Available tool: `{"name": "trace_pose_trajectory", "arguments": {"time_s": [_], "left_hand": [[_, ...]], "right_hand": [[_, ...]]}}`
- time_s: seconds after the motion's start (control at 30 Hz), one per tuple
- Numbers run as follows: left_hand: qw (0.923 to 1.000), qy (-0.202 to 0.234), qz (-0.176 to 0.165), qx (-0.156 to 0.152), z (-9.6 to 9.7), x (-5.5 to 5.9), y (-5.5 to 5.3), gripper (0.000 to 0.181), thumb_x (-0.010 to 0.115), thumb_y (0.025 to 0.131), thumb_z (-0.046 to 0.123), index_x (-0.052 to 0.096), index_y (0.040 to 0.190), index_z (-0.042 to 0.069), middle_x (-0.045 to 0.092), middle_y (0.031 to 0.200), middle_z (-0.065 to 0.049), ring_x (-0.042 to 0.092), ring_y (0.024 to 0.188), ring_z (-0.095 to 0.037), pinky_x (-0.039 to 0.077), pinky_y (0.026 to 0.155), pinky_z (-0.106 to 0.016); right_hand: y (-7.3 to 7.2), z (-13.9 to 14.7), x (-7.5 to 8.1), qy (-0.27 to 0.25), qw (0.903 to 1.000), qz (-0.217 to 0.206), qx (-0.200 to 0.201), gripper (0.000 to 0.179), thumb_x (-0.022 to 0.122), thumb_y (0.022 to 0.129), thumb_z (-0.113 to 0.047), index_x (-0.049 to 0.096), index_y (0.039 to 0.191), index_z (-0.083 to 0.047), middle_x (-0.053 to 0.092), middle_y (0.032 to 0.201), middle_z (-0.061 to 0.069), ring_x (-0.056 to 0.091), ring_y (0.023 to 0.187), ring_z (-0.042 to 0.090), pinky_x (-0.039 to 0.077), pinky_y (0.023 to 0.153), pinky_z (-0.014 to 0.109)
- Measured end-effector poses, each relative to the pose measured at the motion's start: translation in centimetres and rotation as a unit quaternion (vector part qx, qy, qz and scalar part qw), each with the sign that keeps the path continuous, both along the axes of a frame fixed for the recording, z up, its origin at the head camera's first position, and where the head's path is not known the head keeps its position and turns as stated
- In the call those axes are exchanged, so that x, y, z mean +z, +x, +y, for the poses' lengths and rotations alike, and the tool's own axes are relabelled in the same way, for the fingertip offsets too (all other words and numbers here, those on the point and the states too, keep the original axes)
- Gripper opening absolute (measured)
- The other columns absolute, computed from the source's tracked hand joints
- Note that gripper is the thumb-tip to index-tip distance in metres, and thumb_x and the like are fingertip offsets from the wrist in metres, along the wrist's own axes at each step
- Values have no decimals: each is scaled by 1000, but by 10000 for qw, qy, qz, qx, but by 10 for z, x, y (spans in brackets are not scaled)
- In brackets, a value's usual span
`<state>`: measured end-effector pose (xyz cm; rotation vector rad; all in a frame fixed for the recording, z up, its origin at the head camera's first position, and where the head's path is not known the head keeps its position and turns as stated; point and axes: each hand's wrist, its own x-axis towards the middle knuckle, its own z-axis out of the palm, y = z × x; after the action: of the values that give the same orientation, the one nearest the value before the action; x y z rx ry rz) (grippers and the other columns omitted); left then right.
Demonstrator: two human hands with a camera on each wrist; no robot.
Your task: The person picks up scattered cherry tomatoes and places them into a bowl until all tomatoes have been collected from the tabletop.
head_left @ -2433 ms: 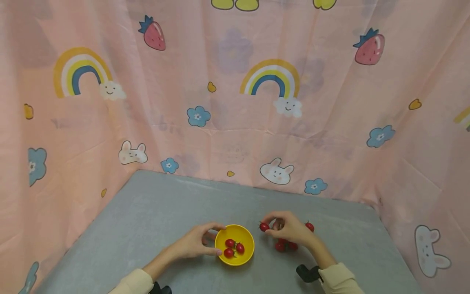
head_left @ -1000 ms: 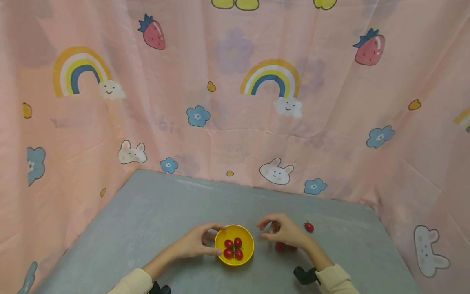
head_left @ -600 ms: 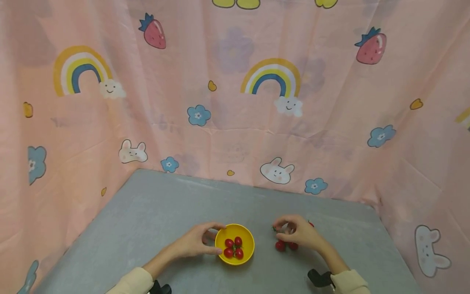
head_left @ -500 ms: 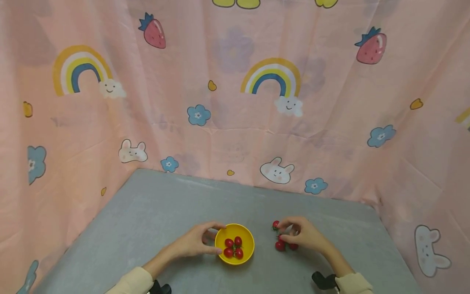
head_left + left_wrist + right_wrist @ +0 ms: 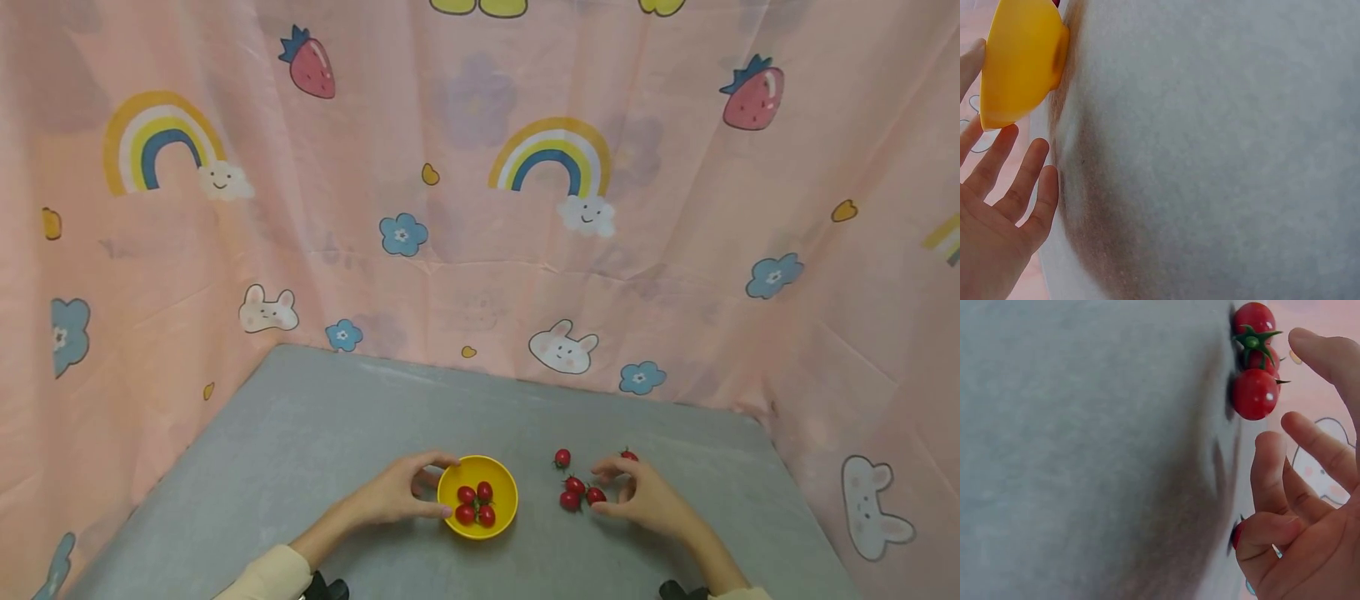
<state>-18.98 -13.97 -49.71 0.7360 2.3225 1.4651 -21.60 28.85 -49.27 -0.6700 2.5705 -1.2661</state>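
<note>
In the head view, my left hand [image 5: 401,492] holds the side of a small yellow bowl [image 5: 506,525] between thumb and fingers. In the left wrist view, the thumb and fingertips touch the bowl [image 5: 1019,59] while the other fingers stay spread. Several cherry tomatoes [image 5: 486,516] lie inside it. My right hand [image 5: 648,500] hovers with fingers parted and nothing held, just right of a cluster of three cherry tomatoes [image 5: 570,501]. In the right wrist view, thumb and fingertips are apart from the clustered tomatoes [image 5: 1255,394].
One loose cherry tomato [image 5: 562,457] lies behind the cluster, and another [image 5: 628,455] sits behind the right hand, partly hidden. All are on a grey tabletop [image 5: 360,417]. A pink patterned curtain [image 5: 480,275] encloses the back and sides.
A cherry tomato went from my right hand into the bowl. That hand then returned empty and moved right, past the loose tomatoes. The left hand and bowl have stayed in place.
</note>
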Motion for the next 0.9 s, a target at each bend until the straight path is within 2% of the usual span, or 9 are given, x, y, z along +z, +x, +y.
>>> {"name": "trace_pose_trajectory", "arguments": {"time_s": [0.13,0.3,0.5,0.67,0.9], "left_hand": [[10000,22,7,-19,-1,1,0,53,81,90,20,59,138,15,58,138,-3,65,111,-20,55,88,-37],[10000,-4,66,-22,-1,2,1,54,81,90,19,58,139,14,59,138,-4,65,110,-19,55,87,-38],[10000,-51,28,-1,0,1,1,54,81,90,20,58,139,14,58,138,-3,64,110,-17,55,88,-37],[10000,-29,-8,-1,0,1,1,54,81,90,20,58,139,15,58,138,-2,65,110,-17,55,87,-35],[10000,-22,-42,16,-1,1,1,54,81,90,20,58,139,16,58,139,-2,64,111,-18,55,87,-35]], "right_hand": [[3,-2,-1,191,9998,25,-107,49,88,81,-26,67,118,-2,63,99,8,53,58,12,48,52,28],[2,-4,-4,263,9996,47,-100,41,88,81,-25,68,111,-5,60,94,5,53,60,12,48,54,28],[-2,-5,-6,267,9996,115,58,30,86,83,-19,69,105,-7,61,90,4,52,61,12,48,55,29],[-5,-3,-7,310,9991,210,200,22,85,84,-16,71,100,-10,62,88,1,55,69,14,48,58,29],[-6,-3,-3,326,9991,201,182,22,84,84,-16,72,101,-11,64,89,1,56,70,15,48,60,29]]}}
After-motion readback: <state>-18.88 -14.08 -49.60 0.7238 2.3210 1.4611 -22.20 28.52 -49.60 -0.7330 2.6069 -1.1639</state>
